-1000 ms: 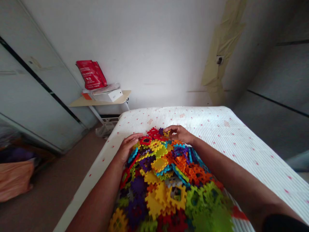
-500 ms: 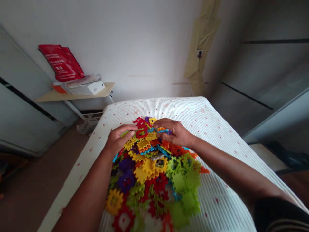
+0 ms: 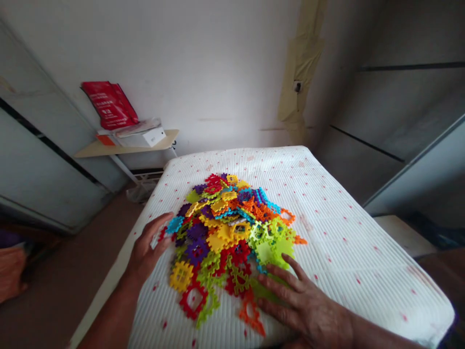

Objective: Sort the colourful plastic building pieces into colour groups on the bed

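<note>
The left hand (image 3: 147, 249) has drawn back to the heap's near edge, fingers half curled (whether they pinch the pale sliver (image 3: 155, 241) I cannot tell) — the heap of interlocking plastic tiles (image 3: 225, 237) lies spread on the white mattress (image 3: 348, 276) — while the right hand (image 3: 308, 310), fingers splayed apart, now rests against its near right edge.

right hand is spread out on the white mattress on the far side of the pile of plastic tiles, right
Not quite: the head view shows the right hand spread on the white mattress on the near side of the pile of plastic tiles, not the far side.
</note>
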`<state>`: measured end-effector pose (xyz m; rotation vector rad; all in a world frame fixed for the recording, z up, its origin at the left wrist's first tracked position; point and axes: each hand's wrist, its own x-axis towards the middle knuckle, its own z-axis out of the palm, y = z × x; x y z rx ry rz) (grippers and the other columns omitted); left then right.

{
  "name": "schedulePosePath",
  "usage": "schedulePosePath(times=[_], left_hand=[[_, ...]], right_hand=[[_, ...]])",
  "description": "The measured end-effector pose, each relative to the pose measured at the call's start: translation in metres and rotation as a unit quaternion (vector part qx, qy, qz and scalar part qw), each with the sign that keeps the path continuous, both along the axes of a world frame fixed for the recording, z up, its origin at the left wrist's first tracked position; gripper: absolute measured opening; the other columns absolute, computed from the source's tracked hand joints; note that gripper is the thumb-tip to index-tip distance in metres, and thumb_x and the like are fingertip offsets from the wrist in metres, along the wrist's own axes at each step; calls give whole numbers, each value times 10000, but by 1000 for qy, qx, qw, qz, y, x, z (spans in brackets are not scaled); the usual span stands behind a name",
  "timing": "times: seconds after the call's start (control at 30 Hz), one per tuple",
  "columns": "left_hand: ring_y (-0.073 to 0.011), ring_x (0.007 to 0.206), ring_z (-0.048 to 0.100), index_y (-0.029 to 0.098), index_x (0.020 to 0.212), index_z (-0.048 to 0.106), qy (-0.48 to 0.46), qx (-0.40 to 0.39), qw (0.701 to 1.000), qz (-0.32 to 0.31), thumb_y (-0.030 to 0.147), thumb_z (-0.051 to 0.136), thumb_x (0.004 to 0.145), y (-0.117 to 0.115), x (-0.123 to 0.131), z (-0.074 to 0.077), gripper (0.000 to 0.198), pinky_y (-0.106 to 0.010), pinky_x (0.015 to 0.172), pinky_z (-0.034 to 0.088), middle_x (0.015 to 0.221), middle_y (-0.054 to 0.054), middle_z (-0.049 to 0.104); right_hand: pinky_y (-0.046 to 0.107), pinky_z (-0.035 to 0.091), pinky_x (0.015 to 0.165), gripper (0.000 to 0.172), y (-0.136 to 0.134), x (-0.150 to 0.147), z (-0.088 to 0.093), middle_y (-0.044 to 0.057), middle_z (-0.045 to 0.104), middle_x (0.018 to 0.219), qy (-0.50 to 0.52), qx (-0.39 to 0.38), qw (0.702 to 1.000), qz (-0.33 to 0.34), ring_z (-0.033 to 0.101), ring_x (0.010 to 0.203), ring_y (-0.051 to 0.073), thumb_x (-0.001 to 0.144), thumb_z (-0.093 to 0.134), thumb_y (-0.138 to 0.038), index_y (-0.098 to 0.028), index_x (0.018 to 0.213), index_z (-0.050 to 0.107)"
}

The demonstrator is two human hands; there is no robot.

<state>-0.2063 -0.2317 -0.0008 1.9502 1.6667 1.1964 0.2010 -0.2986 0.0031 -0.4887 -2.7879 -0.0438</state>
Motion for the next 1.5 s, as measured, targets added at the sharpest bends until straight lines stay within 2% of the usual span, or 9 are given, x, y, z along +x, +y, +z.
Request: schedulePosePath(times=[0.2, 0.3, 0.4, 0.6, 0.87, 1.0, 1.13, 1.23, 1.5], left_hand=[[-313, 1312, 309, 304, 1407, 244, 150, 17, 988, -27, 635, 436, 763, -76, 15, -42, 750, -505, 1050, 305, 1463, -81, 286], [-370, 1300, 307, 302, 1415, 225, 277, 5, 961, -23, 667, 579, 641, -84, 29, -48, 927, -572, 1020, 290, 1479, -117, 246], [-369, 1287, 327, 267, 1418, 233, 317, 22, 948, -20, 644, 636, 600, -78, 42, -48, 987, -535, 1005, 328, 1484, -138, 227], [-331, 1191, 454, 304, 1387, 314, 305, 57, 951, 17, 577, 624, 661, -66, 58, -52, 836, -482, 909, 432, 1395, -127, 395], [-303, 1106, 537, 314, 1357, 378, 276, 133, 952, 11, 489, 617, 706, -46, 80, -44, 714, -450, 852, 485, 1291, -110, 523], [-278, 1096, 546, 292, 1329, 420, 225, 151, 962, 24, 412, 583, 749, -40, 87, -44, 615, -432, 863, 490, 1228, -99, 573], [-270, 1103, 535, 275, 1218, 523, 138, 162, 971, 106, 370, 514, 794, -39, 83, -46, 435, -437, 874, 478, 1191, -92, 588], [-255, 1095, 534, 253, 1163, 539, 73, 159, 970, 170, 365, 473, 819, -38, 74, -43, 367, -434, 908, 450, 1160, -84, 595], [-219, 1007, 553, 212, 1001, 582, -63, 132, 948, 282, 417, 428, 833, -31, 52, -36, 307, -359, 922, 430, 1031, -67, 602]], right_hand=[[575, -45, 1075, 537, 5, -37, -5, 96, 378, 1430, 19, 7, 1000, 0, 217, 1352, 299, 878, 414, -488, -206, 1335, 439], [609, -37, 1059, 517, 19, -50, -7, 114, 398, 1414, 26, 47, 999, 8, 240, 1340, 301, 891, 395, -453, -171, 1321, 448], [613, 38, 1061, 561, 37, -60, -9, 144, 437, 1379, 36, 88, 995, 11, 284, 1316, 304, 886, 387, -494, -138, 1316, 444], [537, 237, 1036, 323, 76, -77, -2, 119, 549, 1274, 112, 117, 985, -67, 439, 1201, 259, 898, 449, -251, -180, 1200, 541], [485, 353, 937, 372, 131, -87, 20, 133, 459, 1346, 119, -10, 959, -256, 420, 1174, 307, 765, 618, -250, -196, 1132, 591], [469, 360, 943, 428, 143, -81, 18, 110, 495, 1308, 125, -59, 959, -248, 436, 1156, 285, 723, 658, -260, -213, 1143, 586], [465, 369, 965, 493, 146, -69, 19, 116, 475, 1324, 175, -78, 961, -197, 431, 1178, 272, 727, 654, -302, -200, 1198, 552], [449, 395, 964, 414, 149, -59, 22, 134, 477, 1315, 234, -78, 954, -168, 457, 1168, 257, 769, 608, -300, -177, 1163, 573], [430, 473, 868, 233, 182, -9, 8, 114, 638, 1086, 397, -48, 882, -250, 579, 1012, 247, 823, 506, -347, -203, 894, 674]])
